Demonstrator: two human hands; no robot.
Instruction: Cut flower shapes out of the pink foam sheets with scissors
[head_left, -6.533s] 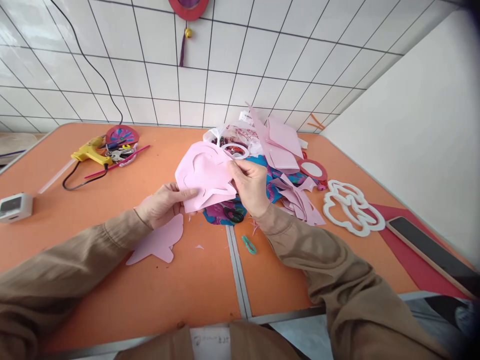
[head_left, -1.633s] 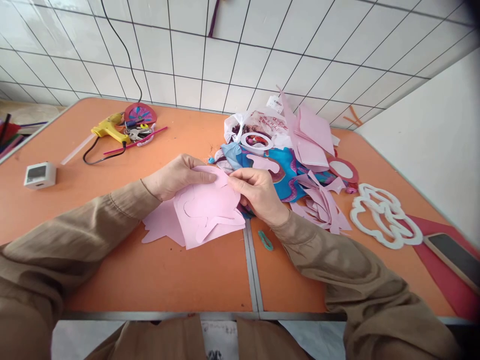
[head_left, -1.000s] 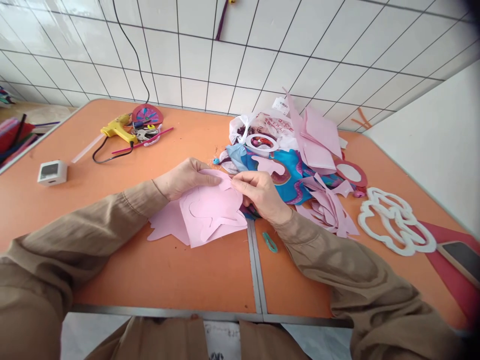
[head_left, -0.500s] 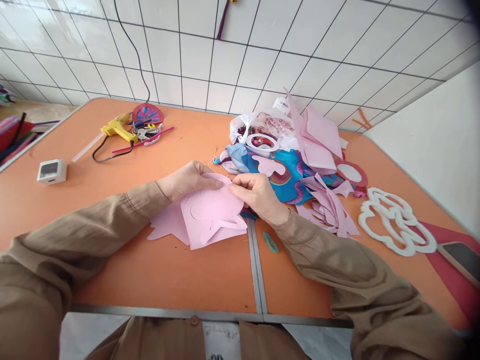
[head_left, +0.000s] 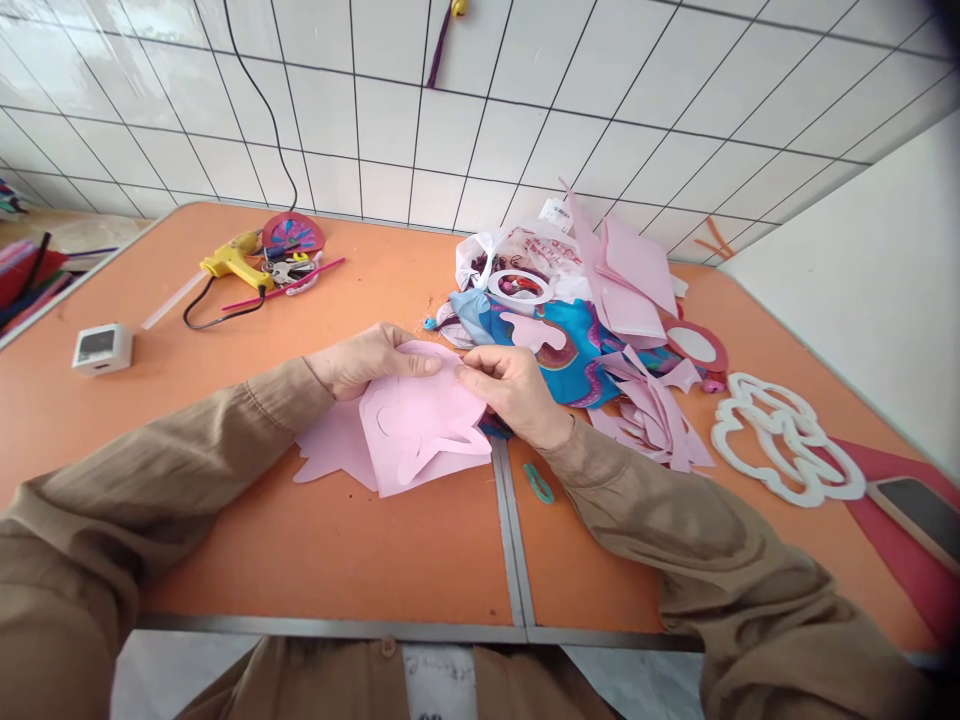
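A pink foam sheet [head_left: 424, 430] with a shape cut into it lies on the orange table [head_left: 300, 540], over a pink cut-out piece [head_left: 334, 450]. My left hand [head_left: 367, 358] pinches the sheet's top edge from the left. My right hand [head_left: 514, 390] pinches the same edge from the right, fingers closed. The two hands nearly meet at the top of the sheet.
A heap of pink scraps [head_left: 652, 410], blue patterned paper [head_left: 570, 345] and a plastic bag [head_left: 517, 255] lies behind my right hand. White foam cut-outs [head_left: 780, 440] lie right. A yellow glue gun [head_left: 229, 262] and small white box [head_left: 101, 347] sit left. A teal clip [head_left: 537, 482] is near.
The pink sheet, held up in the air 6.5 s ago, now lies on the table over the cut-out piece. Over the last second both hands have stayed pinching its top edge.
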